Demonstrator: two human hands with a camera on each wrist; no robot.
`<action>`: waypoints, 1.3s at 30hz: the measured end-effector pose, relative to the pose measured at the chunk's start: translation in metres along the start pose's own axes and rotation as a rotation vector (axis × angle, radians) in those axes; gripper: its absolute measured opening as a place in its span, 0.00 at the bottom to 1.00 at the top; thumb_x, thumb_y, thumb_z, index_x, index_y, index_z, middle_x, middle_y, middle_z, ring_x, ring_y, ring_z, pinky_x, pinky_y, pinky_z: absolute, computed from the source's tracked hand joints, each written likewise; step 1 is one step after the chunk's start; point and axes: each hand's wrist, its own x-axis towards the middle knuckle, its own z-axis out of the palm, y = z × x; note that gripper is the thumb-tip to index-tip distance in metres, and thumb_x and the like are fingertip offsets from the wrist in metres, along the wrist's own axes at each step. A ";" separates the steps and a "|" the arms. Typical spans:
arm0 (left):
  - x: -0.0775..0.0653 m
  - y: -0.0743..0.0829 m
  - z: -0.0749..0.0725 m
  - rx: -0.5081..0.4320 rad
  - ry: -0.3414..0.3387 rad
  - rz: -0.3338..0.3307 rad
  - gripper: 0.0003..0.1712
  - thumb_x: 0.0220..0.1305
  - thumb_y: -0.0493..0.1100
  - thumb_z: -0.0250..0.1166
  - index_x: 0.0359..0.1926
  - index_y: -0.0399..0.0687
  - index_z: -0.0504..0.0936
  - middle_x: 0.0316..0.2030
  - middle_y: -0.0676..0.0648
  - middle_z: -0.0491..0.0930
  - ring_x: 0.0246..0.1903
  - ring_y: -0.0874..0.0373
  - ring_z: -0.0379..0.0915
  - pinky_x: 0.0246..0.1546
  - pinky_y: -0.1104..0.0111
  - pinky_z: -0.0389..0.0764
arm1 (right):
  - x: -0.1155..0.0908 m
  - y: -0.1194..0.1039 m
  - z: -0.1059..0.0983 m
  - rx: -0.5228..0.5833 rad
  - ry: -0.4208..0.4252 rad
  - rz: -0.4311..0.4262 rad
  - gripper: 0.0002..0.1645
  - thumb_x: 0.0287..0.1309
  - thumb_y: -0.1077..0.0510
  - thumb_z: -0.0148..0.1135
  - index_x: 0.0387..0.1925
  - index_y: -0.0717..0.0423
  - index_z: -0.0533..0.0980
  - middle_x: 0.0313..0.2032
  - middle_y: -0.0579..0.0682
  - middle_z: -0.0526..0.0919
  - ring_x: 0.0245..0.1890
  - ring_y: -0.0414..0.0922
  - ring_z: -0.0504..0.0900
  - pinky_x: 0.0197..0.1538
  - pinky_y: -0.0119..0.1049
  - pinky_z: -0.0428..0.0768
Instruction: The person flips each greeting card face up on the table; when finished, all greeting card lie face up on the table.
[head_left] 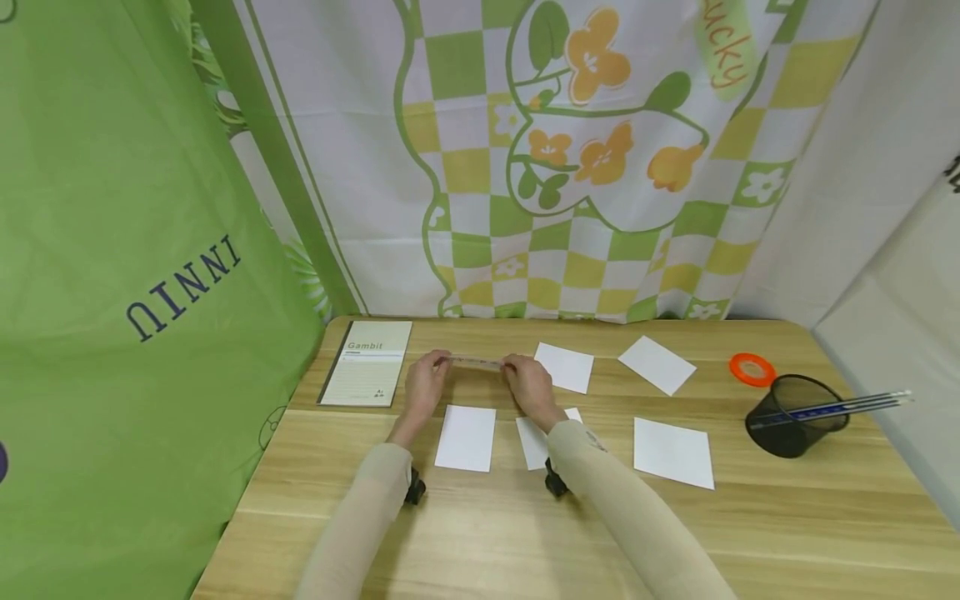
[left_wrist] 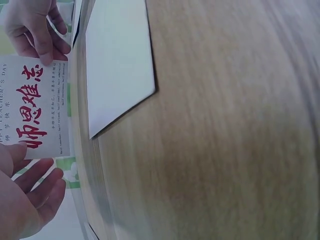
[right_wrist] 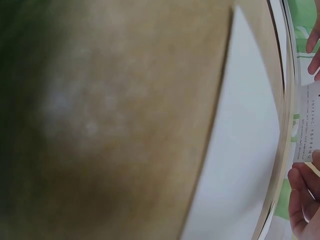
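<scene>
Both hands hold up a white greeting card (left_wrist: 47, 107) with red Chinese characters and the small words "Teacher's Day". In the head view the card (head_left: 476, 362) appears almost edge-on. My left hand (head_left: 425, 387) pinches one short end between thumb and fingers. The opposite end is pinched by my right hand (head_left: 531, 390). Below the hands, a blank white card (head_left: 465, 438) lies on the wooden table. Another white card (head_left: 532, 443) lies partly hidden beneath my right forearm.
More white cards (head_left: 565, 367) lie to the right on the table (head_left: 487, 533). A "Gambit" notebook (head_left: 366, 364) lies at the back left. On the right are an orange tape roll (head_left: 752, 370) and a black mesh cup (head_left: 780, 425), tipped, with pencils (head_left: 862, 405) inside. Curtains (head_left: 540, 250) hang behind.
</scene>
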 end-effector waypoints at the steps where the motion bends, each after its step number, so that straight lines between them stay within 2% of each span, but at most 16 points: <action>1: 0.000 0.000 0.000 0.003 0.006 0.001 0.09 0.64 0.39 0.64 0.42 0.39 0.84 0.38 0.41 0.85 0.39 0.46 0.82 0.38 0.57 0.82 | 0.000 0.000 0.000 0.002 0.003 0.001 0.08 0.61 0.61 0.63 0.41 0.58 0.83 0.41 0.54 0.86 0.41 0.52 0.84 0.43 0.48 0.81; 5: 0.001 -0.001 0.002 0.021 0.024 -0.002 0.10 0.64 0.40 0.64 0.41 0.37 0.84 0.38 0.40 0.85 0.39 0.46 0.81 0.39 0.56 0.81 | 0.000 0.000 0.000 0.014 0.007 0.017 0.09 0.61 0.59 0.63 0.41 0.58 0.82 0.40 0.55 0.86 0.39 0.53 0.85 0.39 0.49 0.81; 8: 0.000 -0.002 0.003 0.017 0.034 0.003 0.11 0.64 0.39 0.63 0.44 0.36 0.83 0.37 0.40 0.84 0.38 0.45 0.81 0.38 0.55 0.81 | 0.000 0.000 0.000 0.022 0.006 0.030 0.09 0.62 0.58 0.62 0.41 0.58 0.82 0.40 0.55 0.86 0.39 0.53 0.85 0.39 0.50 0.81; 13: -0.002 -0.003 0.004 0.004 0.043 0.024 0.14 0.65 0.37 0.63 0.49 0.35 0.81 0.36 0.39 0.83 0.35 0.47 0.80 0.35 0.57 0.81 | 0.000 0.001 0.001 0.022 0.011 0.033 0.08 0.63 0.58 0.61 0.40 0.57 0.82 0.37 0.54 0.87 0.32 0.50 0.84 0.32 0.45 0.80; 18: -0.003 -0.005 0.005 0.019 0.036 0.007 0.18 0.65 0.37 0.63 0.54 0.37 0.80 0.36 0.40 0.84 0.34 0.48 0.80 0.32 0.59 0.80 | -0.001 0.000 0.001 0.022 0.017 0.035 0.09 0.63 0.58 0.61 0.41 0.57 0.82 0.36 0.54 0.87 0.28 0.47 0.83 0.27 0.42 0.78; 24: -0.005 -0.004 0.005 0.020 -0.012 -0.045 0.25 0.65 0.36 0.62 0.63 0.41 0.73 0.38 0.42 0.83 0.33 0.49 0.79 0.26 0.63 0.78 | -0.002 -0.002 0.001 0.034 0.017 0.047 0.10 0.64 0.58 0.61 0.43 0.57 0.82 0.37 0.55 0.87 0.32 0.50 0.84 0.31 0.44 0.80; 31: -0.005 -0.008 0.006 0.060 -0.066 -0.053 0.31 0.65 0.36 0.61 0.69 0.44 0.66 0.34 0.43 0.81 0.30 0.52 0.76 0.22 0.67 0.74 | -0.002 -0.004 0.002 0.041 0.008 0.085 0.10 0.64 0.57 0.61 0.43 0.57 0.81 0.35 0.54 0.86 0.33 0.51 0.83 0.33 0.47 0.80; 39: -0.006 -0.009 0.007 0.034 -0.040 -0.047 0.28 0.64 0.34 0.63 0.65 0.45 0.71 0.31 0.45 0.81 0.26 0.54 0.73 0.23 0.65 0.74 | -0.002 -0.006 0.002 0.099 0.029 0.110 0.09 0.62 0.59 0.63 0.42 0.59 0.82 0.32 0.53 0.86 0.30 0.48 0.82 0.33 0.43 0.80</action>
